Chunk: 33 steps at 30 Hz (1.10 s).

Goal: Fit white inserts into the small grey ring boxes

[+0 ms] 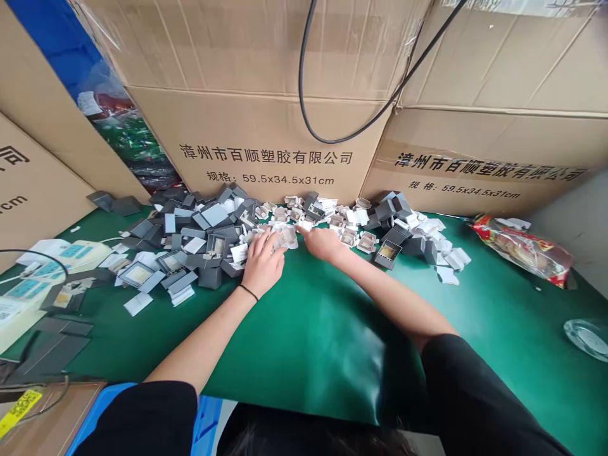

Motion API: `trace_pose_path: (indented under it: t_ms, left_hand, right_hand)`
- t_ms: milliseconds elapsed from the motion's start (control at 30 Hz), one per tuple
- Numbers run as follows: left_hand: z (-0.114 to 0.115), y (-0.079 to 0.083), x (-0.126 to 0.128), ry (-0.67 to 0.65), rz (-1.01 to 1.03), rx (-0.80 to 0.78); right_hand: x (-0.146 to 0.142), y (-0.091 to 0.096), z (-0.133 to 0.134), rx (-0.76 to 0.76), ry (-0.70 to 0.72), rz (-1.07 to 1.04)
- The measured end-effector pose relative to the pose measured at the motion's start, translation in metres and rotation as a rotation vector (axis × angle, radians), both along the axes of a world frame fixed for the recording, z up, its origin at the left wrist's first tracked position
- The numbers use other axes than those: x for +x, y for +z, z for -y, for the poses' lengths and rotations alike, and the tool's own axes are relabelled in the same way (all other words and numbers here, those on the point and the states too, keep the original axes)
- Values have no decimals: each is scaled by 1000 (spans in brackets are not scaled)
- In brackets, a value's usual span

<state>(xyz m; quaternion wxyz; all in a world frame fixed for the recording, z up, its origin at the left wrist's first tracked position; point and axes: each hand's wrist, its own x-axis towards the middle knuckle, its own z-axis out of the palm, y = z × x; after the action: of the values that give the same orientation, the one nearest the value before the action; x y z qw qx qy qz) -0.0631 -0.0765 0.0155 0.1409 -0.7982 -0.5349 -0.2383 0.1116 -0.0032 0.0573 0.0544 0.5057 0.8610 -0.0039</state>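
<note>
My left hand (264,256) lies with fingers stretched over small clear, pinkish plastic trays (287,238) at the middle of the table. To its right my right hand (320,242) is closed, fingers curled together; a small white piece (305,225) sits right at its fingertips, and what the fingers hold is hidden. Left of my left hand spreads a heap of small dark grey boxes (209,269), mixed with white folded card pieces (137,304). More small pinkish trays (367,242) lie beyond and beside my right hand.
Large cardboard cartons (266,120) wall off the back, with a black cable (303,82) hanging before them. Another grey-and-white heap (413,231) lies right of centre. A red-edged food bag (522,250) and a glass dish (589,339) are far right; power strips (57,269) sit far left.
</note>
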Motion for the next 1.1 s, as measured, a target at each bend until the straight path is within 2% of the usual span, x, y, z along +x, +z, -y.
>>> trace_pose_path:
  t_ms: [100, 167, 300, 400, 500, 633, 867, 1033, 1100]
  left_hand:
    - [5, 7, -2, 71, -4, 18]
    - [11, 18, -6, 98, -26, 27]
    - [24, 45, -21, 306, -87, -86]
    - [30, 57, -30, 418, -192, -236]
    - [35, 58, -28, 406, -303, -333]
    - [38, 53, -23, 396, -386, -377]
    - [33, 60, -36, 338, -327, -436]
    - [37, 70, -39, 342, -260, -415]
    - [39, 73, -42, 344, -293, -478]
  right_hand:
    - [-8, -12, -23, 30, -37, -20]
    - [-6, -18, -28, 59, -57, -32]
    - [2, -29, -18, 130, -53, -75]
    - [8, -37, -8, 178, -33, -120]
    - [14, -43, 1, 223, -44, -174]
    - [28, -52, 16, 265, -105, -239]
    - [50, -60, 30, 325, -211, -393]
    - [48, -59, 24, 291, -176, -521]
    - [47, -59, 23, 257, -169, -568]
